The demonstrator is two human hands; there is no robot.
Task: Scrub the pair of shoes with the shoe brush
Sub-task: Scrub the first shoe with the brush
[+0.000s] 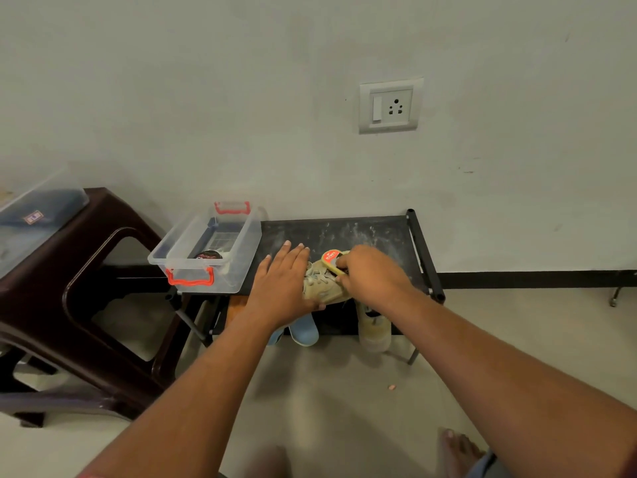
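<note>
A beige laced shoe lies on the black top shelf of a low shoe rack. My left hand lies flat over the shoe's left side with its fingers straight, thumb under the heel end. My right hand grips a yellow shoe brush with a red label and holds it against the laces. A second beige shoe stands on the lower shelf below, partly hidden by my right forearm.
A clear plastic box with red latches sits on the rack's left end, a dark tin inside. Blue slippers poke out below. A brown plastic stool stands left. The wall socket is above. My bare foot is on the floor.
</note>
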